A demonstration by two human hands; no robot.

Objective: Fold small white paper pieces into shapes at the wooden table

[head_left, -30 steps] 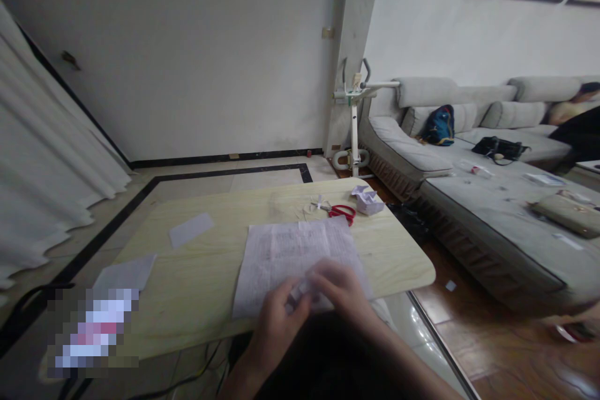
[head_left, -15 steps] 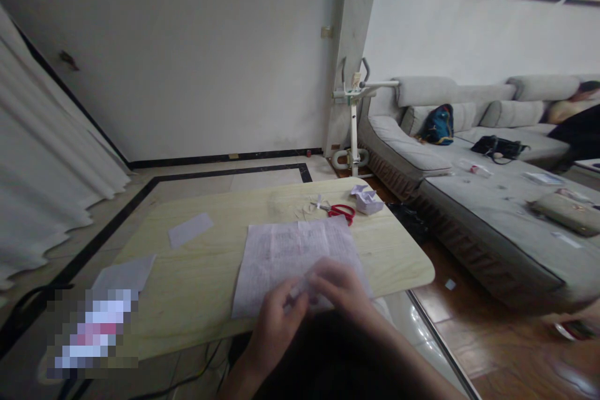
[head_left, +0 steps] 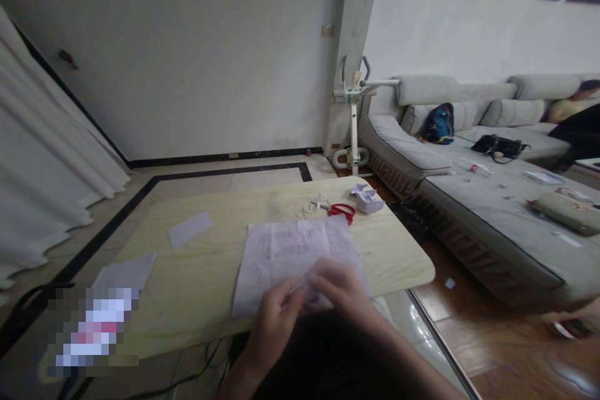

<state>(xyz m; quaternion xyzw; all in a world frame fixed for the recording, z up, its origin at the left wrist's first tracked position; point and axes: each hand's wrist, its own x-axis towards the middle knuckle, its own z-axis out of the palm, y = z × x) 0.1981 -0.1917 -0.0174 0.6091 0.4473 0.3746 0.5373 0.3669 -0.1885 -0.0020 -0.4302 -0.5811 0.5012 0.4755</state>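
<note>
My left hand [head_left: 280, 308] and my right hand [head_left: 334, 282] meet over the near edge of a large printed sheet of paper [head_left: 272, 256]. Both have their fingers closed on a small piece of white paper [head_left: 296, 287], pinched between them. Most of that piece is hidden by my fingers. The large sheet lies creased on the wooden table [head_left: 215, 287], under my hands. Beyond its far edge are red-handled scissors [head_left: 342, 211], and thin paper scraps [head_left: 304, 207] lie around the blades.
A folded paper shape [head_left: 368, 200] stands at the table's far right corner. A blank paper slip [head_left: 190, 229] and another sheet [head_left: 124, 272] lie on the left, near a blurred-out patch. To the right is a grey sofa [head_left: 492, 237] with bags and a person on it.
The fingers of my left hand have shifted slightly on the small paper, which now looks narrower between my hands. Everything else stays in place.
</note>
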